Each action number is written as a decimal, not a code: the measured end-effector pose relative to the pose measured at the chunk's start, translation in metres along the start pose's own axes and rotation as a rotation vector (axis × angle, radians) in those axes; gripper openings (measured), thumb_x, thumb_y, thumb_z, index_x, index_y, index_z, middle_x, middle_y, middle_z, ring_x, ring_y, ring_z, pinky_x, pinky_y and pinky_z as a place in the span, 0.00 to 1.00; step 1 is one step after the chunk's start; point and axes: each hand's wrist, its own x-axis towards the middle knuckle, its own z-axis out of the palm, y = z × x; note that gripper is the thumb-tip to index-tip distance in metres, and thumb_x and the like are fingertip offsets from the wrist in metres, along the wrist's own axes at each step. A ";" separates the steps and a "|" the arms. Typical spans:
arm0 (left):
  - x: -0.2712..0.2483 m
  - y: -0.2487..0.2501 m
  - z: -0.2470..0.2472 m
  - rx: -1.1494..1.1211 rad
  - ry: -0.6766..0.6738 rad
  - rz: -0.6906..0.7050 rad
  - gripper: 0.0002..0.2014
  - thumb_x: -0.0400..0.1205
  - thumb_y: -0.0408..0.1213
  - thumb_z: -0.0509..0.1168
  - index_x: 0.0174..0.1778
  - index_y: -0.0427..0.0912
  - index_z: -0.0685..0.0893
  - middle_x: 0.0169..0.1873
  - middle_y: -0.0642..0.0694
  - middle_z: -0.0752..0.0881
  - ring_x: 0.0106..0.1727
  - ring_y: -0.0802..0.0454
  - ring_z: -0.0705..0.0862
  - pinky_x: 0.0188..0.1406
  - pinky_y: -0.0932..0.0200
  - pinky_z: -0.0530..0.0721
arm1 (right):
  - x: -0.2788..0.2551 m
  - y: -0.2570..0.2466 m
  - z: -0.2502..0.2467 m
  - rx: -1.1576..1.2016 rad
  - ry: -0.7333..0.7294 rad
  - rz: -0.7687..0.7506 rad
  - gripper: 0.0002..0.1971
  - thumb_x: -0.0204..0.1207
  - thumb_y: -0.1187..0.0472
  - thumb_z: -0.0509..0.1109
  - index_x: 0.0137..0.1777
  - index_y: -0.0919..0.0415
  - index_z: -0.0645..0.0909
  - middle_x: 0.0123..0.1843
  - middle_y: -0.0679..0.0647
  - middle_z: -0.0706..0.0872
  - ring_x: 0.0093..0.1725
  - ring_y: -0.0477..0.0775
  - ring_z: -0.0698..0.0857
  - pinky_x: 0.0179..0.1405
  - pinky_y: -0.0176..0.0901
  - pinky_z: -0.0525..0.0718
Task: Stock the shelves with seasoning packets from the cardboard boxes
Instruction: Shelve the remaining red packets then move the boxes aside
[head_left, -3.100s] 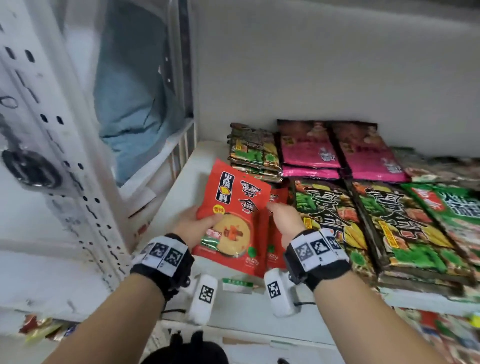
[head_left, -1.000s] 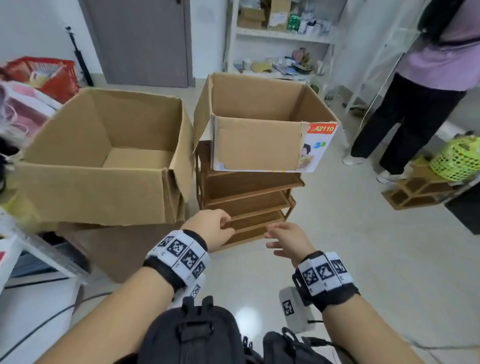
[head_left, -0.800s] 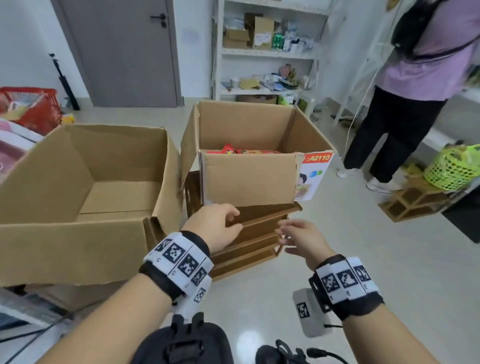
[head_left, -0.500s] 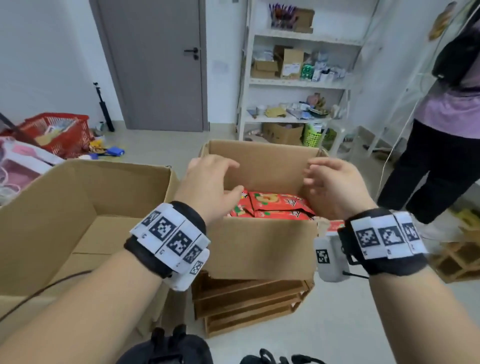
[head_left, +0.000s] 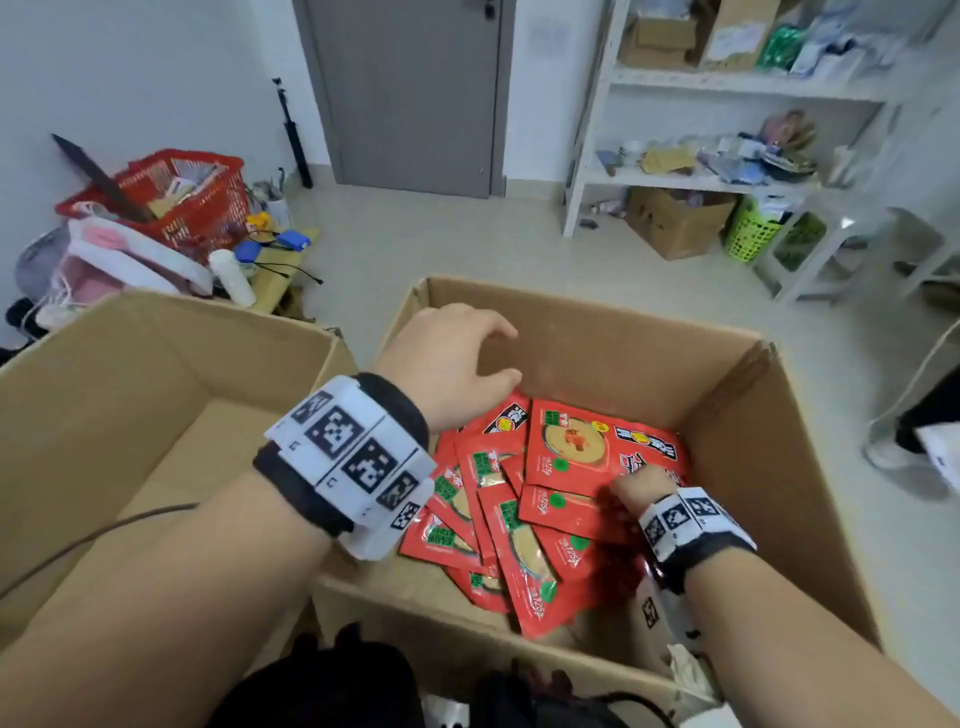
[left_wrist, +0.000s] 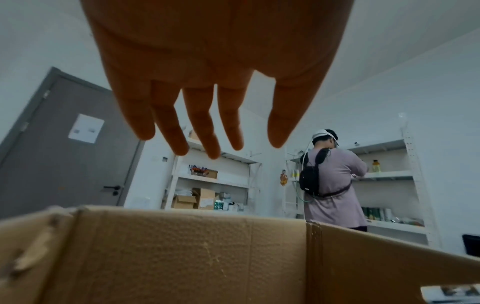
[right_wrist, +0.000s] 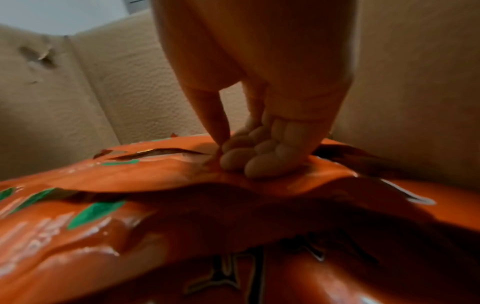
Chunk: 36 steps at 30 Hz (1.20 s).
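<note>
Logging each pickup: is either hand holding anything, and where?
The right hand pinches the top red packet at its near edge. The left hand holds nothing.

Two cardboard boxes stood side by side near the person. The right box (head_left: 597, 343) had a pile of seasoning packets (head_left: 519, 519) in it. The left box (head_left: 130, 415) was just beside it, and their walls touched. The right hand (head_left: 641, 486) was down in the right box, on top of the packets at the right side of the pile. The left hand (head_left: 447, 364) was above the left part of that box. Far off, a basket (head_left: 202, 197) sat on the floor to the left. A door (head_left: 410, 93) was behind, in the middle. A shelf (head_left: 727, 83) with things on it stood far right.
</note>
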 end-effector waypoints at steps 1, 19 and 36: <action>0.016 0.004 0.011 0.016 -0.034 0.020 0.21 0.77 0.50 0.65 0.65 0.49 0.79 0.63 0.47 0.81 0.67 0.46 0.76 0.70 0.52 0.70 | 0.001 0.000 0.001 0.002 0.010 0.008 0.09 0.67 0.58 0.77 0.41 0.65 0.87 0.41 0.59 0.90 0.42 0.58 0.88 0.37 0.43 0.83; 0.139 -0.024 0.226 0.121 -0.786 0.037 0.53 0.62 0.71 0.68 0.80 0.54 0.57 0.75 0.46 0.71 0.72 0.45 0.74 0.67 0.56 0.72 | -0.009 0.034 -0.016 -0.069 -0.175 0.231 0.30 0.77 0.46 0.67 0.76 0.59 0.69 0.76 0.57 0.73 0.76 0.57 0.71 0.76 0.45 0.68; 0.136 -0.002 0.163 -0.337 -0.565 -0.251 0.24 0.72 0.47 0.72 0.57 0.33 0.82 0.49 0.41 0.85 0.48 0.45 0.84 0.46 0.55 0.81 | -0.003 0.014 0.005 0.725 0.042 0.159 0.25 0.79 0.73 0.61 0.76 0.73 0.64 0.29 0.48 0.90 0.17 0.33 0.80 0.32 0.21 0.78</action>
